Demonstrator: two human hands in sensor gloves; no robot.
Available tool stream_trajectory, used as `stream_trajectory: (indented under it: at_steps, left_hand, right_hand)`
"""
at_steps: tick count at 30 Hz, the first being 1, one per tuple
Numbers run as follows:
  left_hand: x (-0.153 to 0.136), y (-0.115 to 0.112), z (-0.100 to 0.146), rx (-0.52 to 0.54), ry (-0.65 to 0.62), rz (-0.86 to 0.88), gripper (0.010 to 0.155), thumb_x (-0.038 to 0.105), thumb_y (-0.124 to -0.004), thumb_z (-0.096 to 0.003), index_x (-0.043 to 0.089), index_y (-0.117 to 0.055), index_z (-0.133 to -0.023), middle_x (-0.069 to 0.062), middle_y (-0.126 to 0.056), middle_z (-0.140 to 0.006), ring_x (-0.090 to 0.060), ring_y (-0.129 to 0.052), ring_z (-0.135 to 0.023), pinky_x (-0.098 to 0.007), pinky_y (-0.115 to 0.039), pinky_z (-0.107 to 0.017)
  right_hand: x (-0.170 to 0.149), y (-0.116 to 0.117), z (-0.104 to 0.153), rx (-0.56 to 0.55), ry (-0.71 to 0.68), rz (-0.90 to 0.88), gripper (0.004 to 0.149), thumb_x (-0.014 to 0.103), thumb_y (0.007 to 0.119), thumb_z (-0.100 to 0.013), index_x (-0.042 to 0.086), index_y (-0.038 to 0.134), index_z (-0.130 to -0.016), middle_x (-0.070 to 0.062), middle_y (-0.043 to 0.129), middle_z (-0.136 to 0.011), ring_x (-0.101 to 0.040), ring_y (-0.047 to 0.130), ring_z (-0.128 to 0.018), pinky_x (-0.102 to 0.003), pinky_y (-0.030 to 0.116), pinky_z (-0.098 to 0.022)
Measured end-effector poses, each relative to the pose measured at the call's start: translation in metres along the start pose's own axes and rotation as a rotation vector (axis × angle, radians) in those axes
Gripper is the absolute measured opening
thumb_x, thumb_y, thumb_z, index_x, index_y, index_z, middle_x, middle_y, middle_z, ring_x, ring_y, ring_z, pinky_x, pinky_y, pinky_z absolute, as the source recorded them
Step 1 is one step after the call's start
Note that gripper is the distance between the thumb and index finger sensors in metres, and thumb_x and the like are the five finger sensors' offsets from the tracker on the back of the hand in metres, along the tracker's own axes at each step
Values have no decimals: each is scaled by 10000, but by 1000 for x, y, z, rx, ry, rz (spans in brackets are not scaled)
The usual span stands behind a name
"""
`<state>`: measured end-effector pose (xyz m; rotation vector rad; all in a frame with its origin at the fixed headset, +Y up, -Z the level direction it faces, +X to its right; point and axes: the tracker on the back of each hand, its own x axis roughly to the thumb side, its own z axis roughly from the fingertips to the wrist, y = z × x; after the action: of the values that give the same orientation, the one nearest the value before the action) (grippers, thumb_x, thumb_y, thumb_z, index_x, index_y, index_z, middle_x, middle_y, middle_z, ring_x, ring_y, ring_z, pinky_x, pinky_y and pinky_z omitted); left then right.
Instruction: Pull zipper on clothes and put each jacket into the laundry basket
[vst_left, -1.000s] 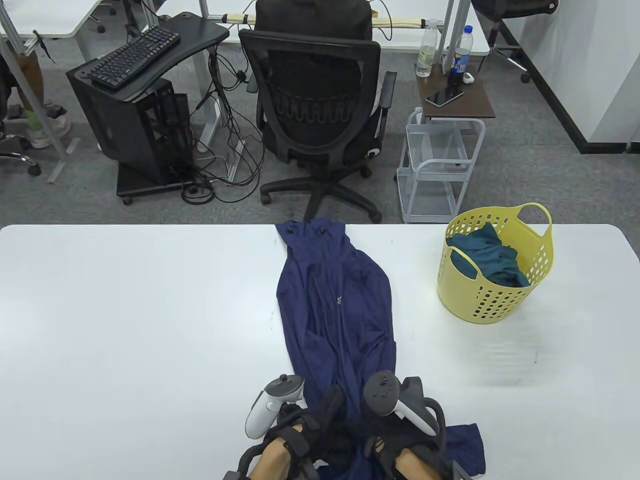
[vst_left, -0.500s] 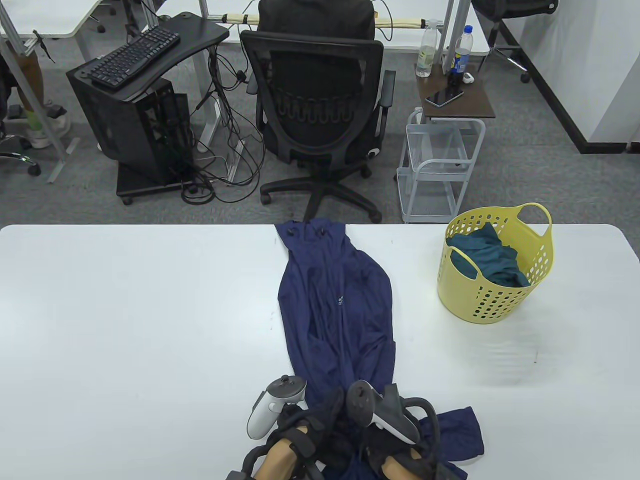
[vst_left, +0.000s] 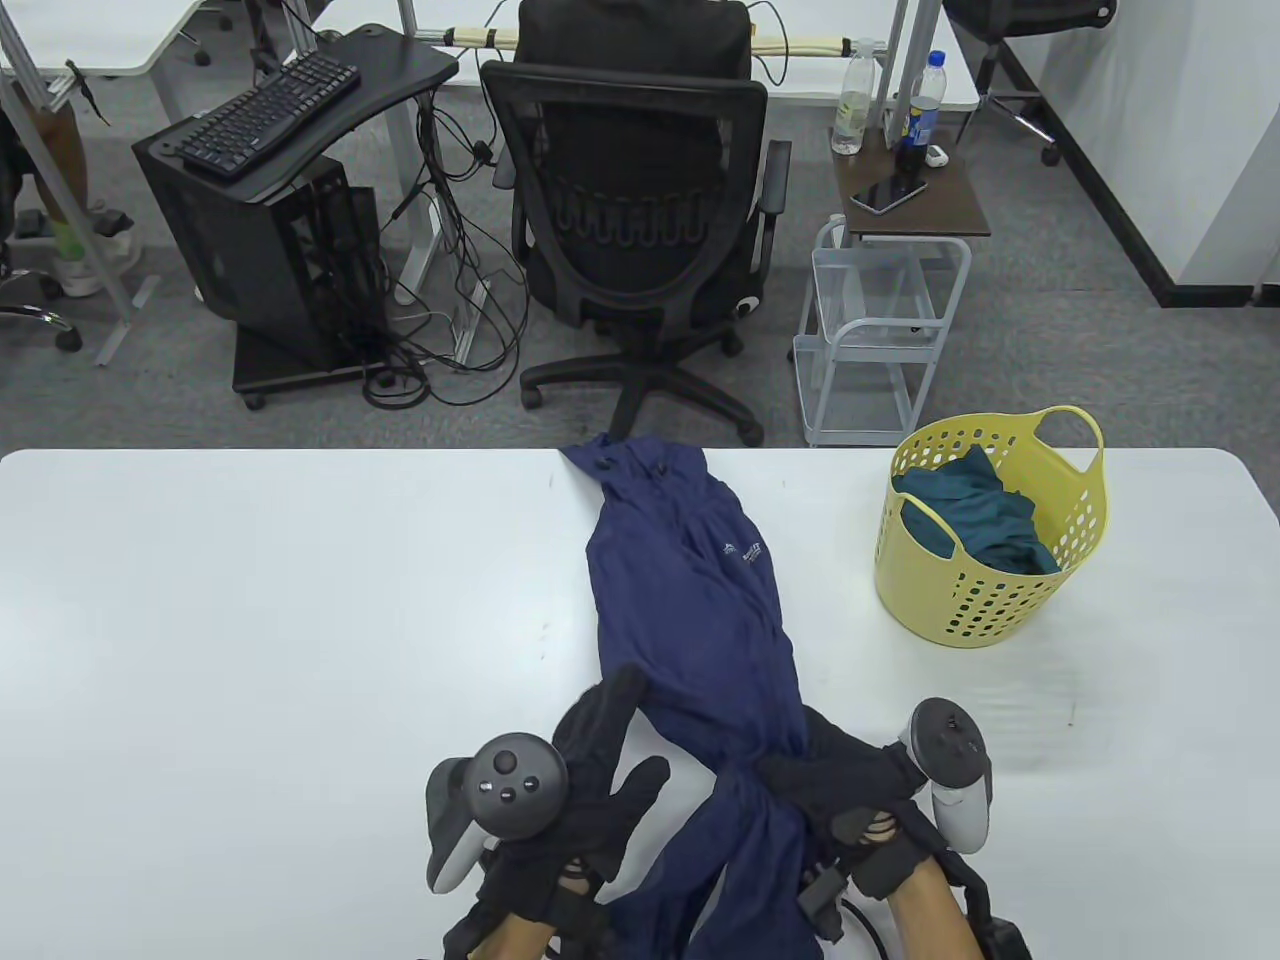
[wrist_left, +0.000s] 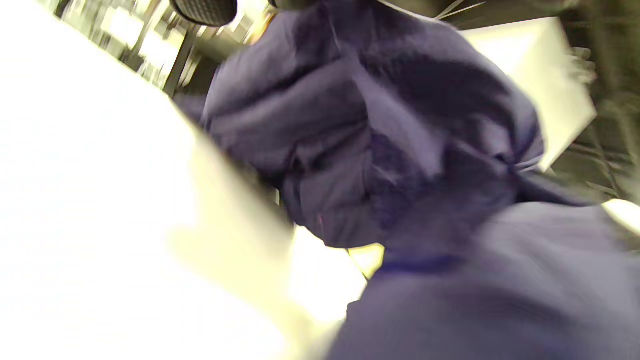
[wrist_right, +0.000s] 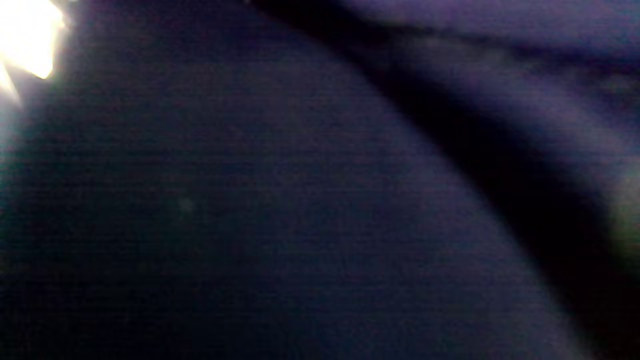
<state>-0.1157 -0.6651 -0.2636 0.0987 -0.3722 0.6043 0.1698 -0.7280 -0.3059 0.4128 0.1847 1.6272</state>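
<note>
One navy jacket (vst_left: 700, 600) on table, right hand (vst_left: 850, 790) fingers gripping it, left hand (vst_left: 590, 790) fingers spread, one yellow basket (vst_left: 990, 590)

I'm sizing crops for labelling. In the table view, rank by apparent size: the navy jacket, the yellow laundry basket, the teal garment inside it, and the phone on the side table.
1. navy jacket
2. yellow laundry basket
3. teal garment, partly hidden by the basket wall
4. phone, smallest, though it lies farther from the camera
</note>
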Motion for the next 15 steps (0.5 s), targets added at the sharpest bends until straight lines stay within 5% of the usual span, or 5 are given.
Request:
stream_trajectory:
  at_steps: [5, 8, 11, 13, 15]
  left_hand:
    - [33, -2, -10, 52, -248, -51, 993, 723, -789, -260, 568, -159, -1012, 210, -177, -1210, -255, -209, -1145, -617, -407, -788]
    - [49, -5, -12, 154, -304, -91, 987, 677, -882, -205, 537, -337, -1015, 135, -505, -1167, -268, -691, -1042, -586, -633, -705]
    - [57, -7, -15, 256, -289, -242, 928, 693, -891, -190, 450, -497, -995, 115, -763, -1011, -175, -978, -741, -458, -823, -561]
    - [56, -8, -20, 239, -281, -170, 879, 693, -913, -191, 432, -583, -963, 113, -847, -938, -155, -1014, -635, -441, -853, -504]
    - [53, -9, -25, 195, -256, -57, 838, 658, -942, -208, 416, -634, -948, 107, -890, -899, -161, -1023, -588, -448, -856, -481]
  right_hand:
    - [30, 32, 6, 170, -151, 26, 473, 244, 876, -502, 344, 779, -955, -23, 828, -960, -321, 854, -788, -528, 679, -636]
    - [42, 36, 12, 19, -186, 261, 445, 210, 867, -491, 407, 837, -889, 26, 715, -1011, -348, 551, -916, -571, 521, -713]
    - [46, 29, 13, 25, -187, 370, 478, 158, 800, -510, 361, 797, -943, 13, 746, -1012, -334, 646, -901, -582, 582, -692]
    - [44, 21, 12, 66, -168, 303, 490, 116, 791, -503, 304, 811, -955, -33, 802, -991, -343, 754, -877, -611, 624, -661]
    - [41, 7, 12, 127, -144, 256, 482, 205, 839, -497, 279, 813, -972, -60, 853, -984, -341, 863, -845, -569, 684, -660]
